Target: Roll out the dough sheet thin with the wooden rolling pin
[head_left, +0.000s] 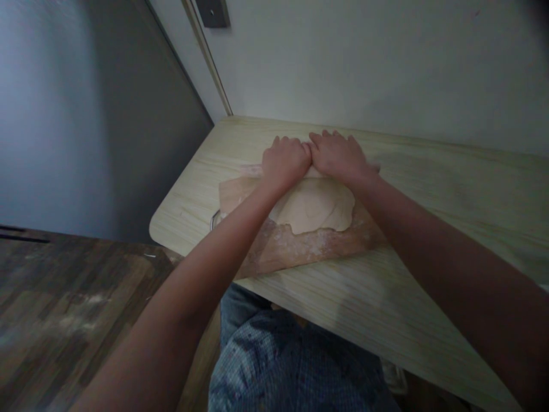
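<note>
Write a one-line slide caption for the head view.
Left hand and right hand curl over a rolling pin at the far edge of flattened dough on a floured wooden board.

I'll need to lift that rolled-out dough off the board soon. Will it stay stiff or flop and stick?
Probably floppy: the dough is spread thin and flat, so it would likely sag or stretch if lifted by one edge. It may release fairly easily, since flour dusts the board along its near edge.
</note>
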Demonstrator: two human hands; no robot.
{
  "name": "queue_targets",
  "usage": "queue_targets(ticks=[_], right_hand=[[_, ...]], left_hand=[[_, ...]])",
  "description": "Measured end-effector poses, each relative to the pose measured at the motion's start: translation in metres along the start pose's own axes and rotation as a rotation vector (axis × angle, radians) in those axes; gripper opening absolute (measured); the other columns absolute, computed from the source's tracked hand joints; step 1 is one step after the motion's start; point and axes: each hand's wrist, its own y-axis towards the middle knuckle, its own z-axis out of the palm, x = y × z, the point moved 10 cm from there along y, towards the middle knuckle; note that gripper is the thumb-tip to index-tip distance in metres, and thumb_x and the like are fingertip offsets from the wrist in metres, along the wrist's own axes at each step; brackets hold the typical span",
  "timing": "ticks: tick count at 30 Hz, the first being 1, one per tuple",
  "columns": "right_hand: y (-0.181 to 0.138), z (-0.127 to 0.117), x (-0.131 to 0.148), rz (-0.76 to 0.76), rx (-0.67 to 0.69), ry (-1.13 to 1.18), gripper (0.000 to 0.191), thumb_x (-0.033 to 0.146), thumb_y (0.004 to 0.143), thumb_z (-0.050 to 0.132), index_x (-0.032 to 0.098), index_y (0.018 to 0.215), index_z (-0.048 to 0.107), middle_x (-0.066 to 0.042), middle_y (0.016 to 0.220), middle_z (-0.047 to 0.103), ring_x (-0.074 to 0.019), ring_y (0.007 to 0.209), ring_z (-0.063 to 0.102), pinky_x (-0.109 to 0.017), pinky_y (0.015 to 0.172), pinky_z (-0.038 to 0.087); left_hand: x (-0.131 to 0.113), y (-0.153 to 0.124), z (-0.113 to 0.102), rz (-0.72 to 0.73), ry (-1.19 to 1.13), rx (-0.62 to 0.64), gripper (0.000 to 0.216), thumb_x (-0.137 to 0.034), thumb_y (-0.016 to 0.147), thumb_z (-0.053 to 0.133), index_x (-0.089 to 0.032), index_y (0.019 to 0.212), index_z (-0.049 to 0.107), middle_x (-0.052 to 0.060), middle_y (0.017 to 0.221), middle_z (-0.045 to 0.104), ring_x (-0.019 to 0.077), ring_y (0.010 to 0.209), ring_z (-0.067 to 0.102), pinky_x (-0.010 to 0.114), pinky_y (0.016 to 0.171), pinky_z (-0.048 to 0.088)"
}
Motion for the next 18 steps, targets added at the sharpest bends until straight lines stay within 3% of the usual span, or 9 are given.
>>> queue_targets(ticks=[8, 18], right_hand=[[0.005, 0.003, -0.005, 0.055, 0.011, 0.031, 0.042, 0.028, 0.088, 0.026, 0.012, 0.109, 0.058, -0.018, 0.115, 0.058, -0.0316, 0.108, 0.051, -0.049, 0.086, 0.038], [-0.014, -0.005, 0.002, 0.074, 0.022, -0.015, 0.043, 0.027, 0.089, 0.024, 0.012, 0.110, 0.058, -0.018, 0.113, 0.059, -0.0289, 0.105, 0.054, -0.042, 0.081, 0.041]], left_hand=[[0.007, 0.008, 0.002, -0.056, -0.021, -0.003, 0.045, -0.034, 0.087, 0.025, -0.013, 0.101, 0.063, 0.014, 0.103, 0.064, 0.0260, 0.098, 0.057, 0.038, 0.081, 0.043], [0.000, -0.015, -0.008, -0.023, 0.081, -0.052, 0.046, -0.030, 0.089, 0.022, -0.012, 0.098, 0.064, 0.015, 0.102, 0.064, 0.0258, 0.097, 0.057, 0.037, 0.079, 0.043]])
